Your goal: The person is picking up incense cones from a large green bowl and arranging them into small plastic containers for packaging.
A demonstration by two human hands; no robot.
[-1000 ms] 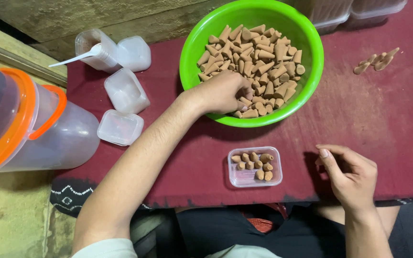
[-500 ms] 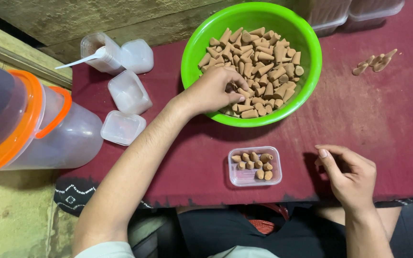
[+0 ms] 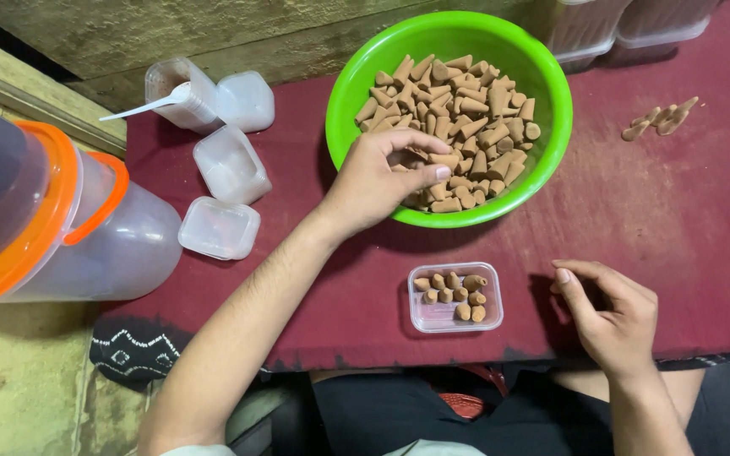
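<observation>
A bright green bowl (image 3: pixel 551 84) holds a heap of brown cone-shaped pieces (image 3: pixel 466 110). My left hand (image 3: pixel 382 173) reaches over the bowl's near rim, with fingers and thumb curled around a few cones at the near side of the heap. A small clear plastic box (image 3: pixel 449 319) lies on the red cloth in front of the bowl, with several cones in it. My right hand (image 3: pixel 614 325) rests on the cloth to the right of that box. Its fingers are curled inward and I see nothing in them.
The red cloth-covered table (image 3: pixel 678 211) also bears a few loose cones (image 3: pixel 661 118) at the right. Empty small clear boxes (image 3: pixel 228 165) lie at the left, one holding a white spoon (image 3: pixel 149 105). A large clear jar with an orange lid (image 3: pixel 86 228) lies at far left. Stacked clear boxes (image 3: pixel 618 29) stand behind the bowl.
My left hand has drawn slightly toward the bowl's near rim and its fingers have closed around cones. My right hand and the small box have stayed in place.
</observation>
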